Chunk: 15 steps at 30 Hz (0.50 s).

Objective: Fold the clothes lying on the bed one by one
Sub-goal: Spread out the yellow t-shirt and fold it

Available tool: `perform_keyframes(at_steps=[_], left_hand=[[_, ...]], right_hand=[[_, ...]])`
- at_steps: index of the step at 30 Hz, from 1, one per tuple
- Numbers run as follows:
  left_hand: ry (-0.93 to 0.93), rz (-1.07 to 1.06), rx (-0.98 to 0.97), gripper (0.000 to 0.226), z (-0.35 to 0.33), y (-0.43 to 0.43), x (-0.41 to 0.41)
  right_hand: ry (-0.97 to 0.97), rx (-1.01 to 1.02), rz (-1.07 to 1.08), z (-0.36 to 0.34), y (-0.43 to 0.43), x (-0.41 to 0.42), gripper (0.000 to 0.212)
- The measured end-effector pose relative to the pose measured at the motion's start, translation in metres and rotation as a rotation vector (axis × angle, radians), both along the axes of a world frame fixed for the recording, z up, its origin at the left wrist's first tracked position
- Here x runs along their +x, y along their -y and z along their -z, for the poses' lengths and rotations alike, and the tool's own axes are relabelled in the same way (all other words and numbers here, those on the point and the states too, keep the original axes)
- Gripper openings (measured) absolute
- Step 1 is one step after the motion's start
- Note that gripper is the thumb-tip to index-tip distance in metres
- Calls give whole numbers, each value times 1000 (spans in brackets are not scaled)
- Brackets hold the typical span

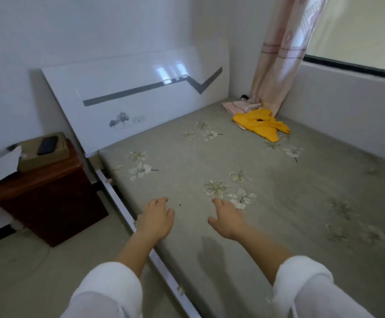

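Hovering left hand (pixel 156 218), right hand (pixel 227 220), one yellow garment (pixel 260 125), one pink garment (pixel 232 106)

Grey-green bed sheet with pale flower print (pixel 278 214): fills centre to 3 o'clock.
Crumpled yellow cloth garment (pixel 262 125): 1 o'clock, far corner, partly on a flat pink garment (pixel 235 106).
Glossy white headboard with grey zigzag stripe (pixel 129 88): 11 o'clock.
Dark red-brown wooden nightstand (pixel 49 203): 9 o'clock, bearing a brown cardboard box (pixel 47 154).
Left hand (pixel 156 218), right hand (pixel 227 220): 6 o'clock, white-sleeved, fingers relaxed, holding nothing.
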<state>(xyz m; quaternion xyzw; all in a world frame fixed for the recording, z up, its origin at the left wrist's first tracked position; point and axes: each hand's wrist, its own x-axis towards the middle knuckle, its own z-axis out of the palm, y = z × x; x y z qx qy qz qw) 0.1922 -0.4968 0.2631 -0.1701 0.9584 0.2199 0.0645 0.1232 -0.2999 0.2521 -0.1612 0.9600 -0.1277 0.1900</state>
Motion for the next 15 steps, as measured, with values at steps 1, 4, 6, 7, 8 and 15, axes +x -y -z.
perform_keyframes(at_steps=[1, 4, 6, 7, 8, 15], left_hand=[[2, 6, -4, 48, 2, 21, -17], [-7, 54, -31, 48, 8, 83, -70], [-2, 96, -42, 48, 10, 126, -104], [3, 117, -44, 48, 10, 147, -120], [9, 145, -53, 48, 10, 168, -135], [21, 331, -213, 44, 5, 268, -270]], right_hand=[[-3, -1, 11, 1, 20, -16, 64], [-11, -22, 48, 7, 80, -62, 62], [-13, -55, 90, 12, 119, -88, 62], [-15, -68, 119, 13, 138, -101, 62], [-13, -76, 151, 15, 155, -111, 62], [29, -69, 320, 36, 226, -191, 64]])
